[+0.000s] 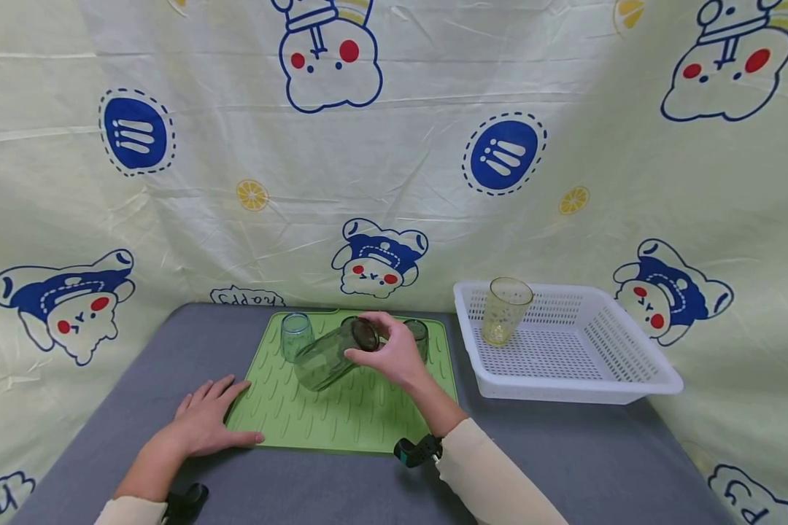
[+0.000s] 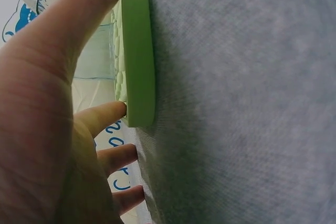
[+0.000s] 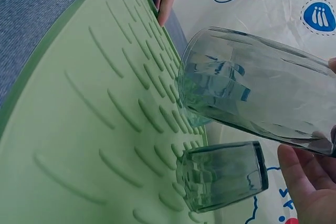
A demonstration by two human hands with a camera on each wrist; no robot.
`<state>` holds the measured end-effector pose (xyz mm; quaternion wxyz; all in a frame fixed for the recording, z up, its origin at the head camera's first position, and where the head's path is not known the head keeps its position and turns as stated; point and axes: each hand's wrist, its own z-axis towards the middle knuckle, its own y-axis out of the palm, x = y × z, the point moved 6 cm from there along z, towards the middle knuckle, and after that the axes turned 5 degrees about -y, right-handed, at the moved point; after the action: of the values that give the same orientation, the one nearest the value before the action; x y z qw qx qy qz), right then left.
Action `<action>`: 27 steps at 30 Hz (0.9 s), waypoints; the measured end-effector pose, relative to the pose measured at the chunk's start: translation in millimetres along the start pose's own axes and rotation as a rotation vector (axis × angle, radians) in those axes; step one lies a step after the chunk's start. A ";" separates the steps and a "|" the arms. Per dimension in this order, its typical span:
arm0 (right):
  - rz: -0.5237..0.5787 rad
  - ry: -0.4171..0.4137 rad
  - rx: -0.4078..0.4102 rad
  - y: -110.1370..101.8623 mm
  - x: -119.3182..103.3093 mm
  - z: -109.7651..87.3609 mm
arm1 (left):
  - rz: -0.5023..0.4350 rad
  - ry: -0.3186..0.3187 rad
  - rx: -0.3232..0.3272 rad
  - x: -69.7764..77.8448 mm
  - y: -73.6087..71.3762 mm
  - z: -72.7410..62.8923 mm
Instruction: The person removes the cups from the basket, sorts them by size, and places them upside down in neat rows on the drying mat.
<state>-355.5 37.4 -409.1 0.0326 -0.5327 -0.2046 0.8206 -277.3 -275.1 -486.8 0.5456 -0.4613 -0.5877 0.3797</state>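
My right hand (image 1: 394, 354) holds a tall grey-green drinking glass (image 1: 322, 361) by one end, thumb and fingers around it. The glass slants over a green ridged mat (image 1: 341, 430), its far end pointing down and left. A light blue glass (image 1: 295, 335) stands at the mat's back left. Another grey-green glass (image 1: 420, 339) is partly hidden behind the right hand; in the right wrist view a shorter glass (image 3: 226, 177) stands on the mat below the held one. My left hand (image 1: 203, 423) rests at the mat's left edge with fingers spread, thumb at the front corner.
A white perforated plastic basket (image 1: 565, 390) stands right of the mat, with a yellowish glass (image 1: 504, 313) upright inside at its left. Grey cloth (image 1: 341, 488) covers the table. A printed curtain (image 1: 420, 168) hangs behind the table's back edge.
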 end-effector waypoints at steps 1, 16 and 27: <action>0.019 0.000 -0.001 1.2 -0.8 0.5 | 0.000 0.000 0.000 -0.1 0.0 0.2; 0.165 -0.024 0.013 21.7 -3.8 7.1 | -0.008 0.013 -0.007 1.6 -2.4 -0.8; 0.143 -0.059 -0.039 39.2 -6.6 10.1 | -0.009 0.007 -0.009 0.7 -1.3 0.6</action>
<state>-355.2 -3.3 -414.5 -0.0426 -0.5220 -0.1827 0.8320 -278.1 -274.7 -485.4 0.5474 -0.4621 -0.5896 0.3730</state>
